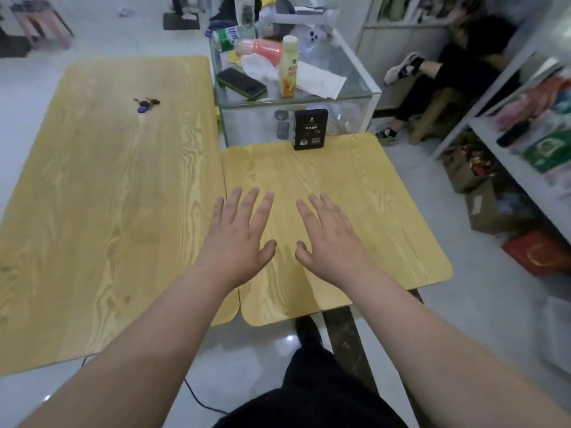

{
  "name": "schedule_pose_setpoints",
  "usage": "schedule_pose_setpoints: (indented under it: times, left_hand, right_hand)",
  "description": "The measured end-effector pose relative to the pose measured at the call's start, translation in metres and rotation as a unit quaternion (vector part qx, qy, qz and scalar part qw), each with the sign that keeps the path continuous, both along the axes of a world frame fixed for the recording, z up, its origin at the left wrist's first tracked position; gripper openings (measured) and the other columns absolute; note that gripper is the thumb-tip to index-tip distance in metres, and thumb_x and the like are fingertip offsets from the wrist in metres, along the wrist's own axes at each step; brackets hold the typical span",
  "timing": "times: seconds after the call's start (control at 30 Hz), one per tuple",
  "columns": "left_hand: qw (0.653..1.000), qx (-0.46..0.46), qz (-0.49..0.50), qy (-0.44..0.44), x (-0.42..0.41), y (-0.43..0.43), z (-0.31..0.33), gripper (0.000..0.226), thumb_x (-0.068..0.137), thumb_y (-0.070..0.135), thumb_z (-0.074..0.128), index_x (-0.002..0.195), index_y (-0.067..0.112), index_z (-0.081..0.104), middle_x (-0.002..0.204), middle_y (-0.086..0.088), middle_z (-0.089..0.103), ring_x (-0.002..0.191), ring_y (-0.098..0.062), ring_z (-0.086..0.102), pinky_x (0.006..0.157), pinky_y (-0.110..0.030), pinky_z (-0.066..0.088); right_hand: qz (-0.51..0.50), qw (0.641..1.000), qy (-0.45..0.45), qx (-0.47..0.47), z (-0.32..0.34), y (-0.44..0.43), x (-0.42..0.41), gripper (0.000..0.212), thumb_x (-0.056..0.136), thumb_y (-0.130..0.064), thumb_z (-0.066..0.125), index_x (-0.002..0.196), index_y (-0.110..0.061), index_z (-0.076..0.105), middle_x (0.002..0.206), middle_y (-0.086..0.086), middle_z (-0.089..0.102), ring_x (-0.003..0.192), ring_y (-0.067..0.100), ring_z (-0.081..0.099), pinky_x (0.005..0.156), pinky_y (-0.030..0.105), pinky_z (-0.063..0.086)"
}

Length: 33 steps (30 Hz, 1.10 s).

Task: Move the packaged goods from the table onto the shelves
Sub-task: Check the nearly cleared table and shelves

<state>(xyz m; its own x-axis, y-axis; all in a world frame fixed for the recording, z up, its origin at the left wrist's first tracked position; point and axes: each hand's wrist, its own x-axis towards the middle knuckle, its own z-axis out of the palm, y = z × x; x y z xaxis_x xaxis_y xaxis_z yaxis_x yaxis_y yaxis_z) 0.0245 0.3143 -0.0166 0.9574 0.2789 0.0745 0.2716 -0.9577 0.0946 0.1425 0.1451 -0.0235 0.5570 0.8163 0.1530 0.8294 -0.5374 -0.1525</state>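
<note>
The black coffee box [310,129] stands at twelve o'clock on the table [386,211], probably light and stiff; grab its sides. Left hand [239,233] and right hand [329,234] are spread, holding nothing.

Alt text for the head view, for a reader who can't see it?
The person's left hand and right hand hover spread open, palms down, over a small light wooden table, holding nothing. An upright black rectangular carton stands at the table's far edge. To the right run white shelves stocked with packaged goods.
</note>
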Motion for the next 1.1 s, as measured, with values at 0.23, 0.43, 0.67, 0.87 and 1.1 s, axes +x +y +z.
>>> schedule_pose_setpoints:
  times: [0.23, 0.43, 0.67, 0.87, 1.1]
  left_hand:
    - [0.998, -0.018, 0.012, 0.051, 0.12, 0.01, -0.027, 0.083, 0.095, 0.054, 0.041, 0.162, 0.021, 0.004, 0.167, -0.011, 0.015, 0.155, -0.036, 0.005, 0.125, -0.054, 0.007]
    - [0.995, -0.009, 0.043, 0.086, 0.22, 0.033, -0.05, 0.082, 0.093, 0.049, 0.048, 0.161, 0.018, 0.013, 0.163, -0.014, 0.027, 0.153, -0.038, 0.017, 0.124, -0.057, 0.014]
    - [0.987, -0.036, 0.089, 0.132, 0.28, 0.056, -0.066, 0.081, 0.101, 0.048, 0.039, 0.159, 0.025, -0.013, 0.169, -0.006, 0.0, 0.155, -0.031, -0.01, 0.125, -0.05, -0.007]
    - [0.977, -0.032, 0.125, 0.17, 0.3, 0.082, -0.072, 0.082, 0.102, 0.05, 0.036, 0.158, 0.025, -0.018, 0.169, -0.006, -0.004, 0.155, -0.031, -0.012, 0.125, -0.051, -0.005]
    - [0.971, -0.067, 0.148, 0.175, 0.286, 0.09, -0.085, 0.083, 0.101, 0.049, 0.039, 0.159, 0.024, -0.016, 0.169, -0.006, 0.0, 0.155, -0.03, -0.009, 0.125, -0.051, -0.003]
  right_hand:
    - [-0.005, 1.0, 0.029, -0.009, -0.032, 0.022, 0.131, 0.074, 0.084, -0.028, 0.069, 0.148, -0.005, 0.043, 0.15, 0.024, 0.044, 0.144, 0.042, 0.036, 0.114, 0.053, 0.034]
    - [0.003, 0.995, 0.088, -0.053, -0.057, 0.076, 0.266, 0.075, 0.093, -0.032, 0.057, 0.157, -0.01, 0.026, 0.161, 0.02, 0.026, 0.152, 0.038, 0.016, 0.123, 0.048, 0.019]
    - [-0.043, 0.989, 0.111, -0.086, -0.079, 0.159, 0.392, 0.087, 0.091, -0.027, 0.061, 0.16, -0.018, 0.01, 0.167, 0.014, 0.004, 0.154, 0.036, 0.005, 0.124, 0.047, 0.018]
    - [-0.071, 0.986, 0.104, -0.106, -0.097, 0.194, 0.437, 0.081, 0.083, -0.022, 0.072, 0.151, -0.011, 0.029, 0.15, 0.02, 0.027, 0.133, 0.042, 0.034, 0.112, 0.046, 0.031]
    - [-0.032, 0.978, 0.195, -0.07, -0.112, 0.19, 0.424, 0.039, 0.087, -0.027, 0.074, 0.118, -0.01, 0.058, 0.118, 0.016, 0.056, 0.11, 0.035, 0.053, 0.084, 0.037, 0.041]
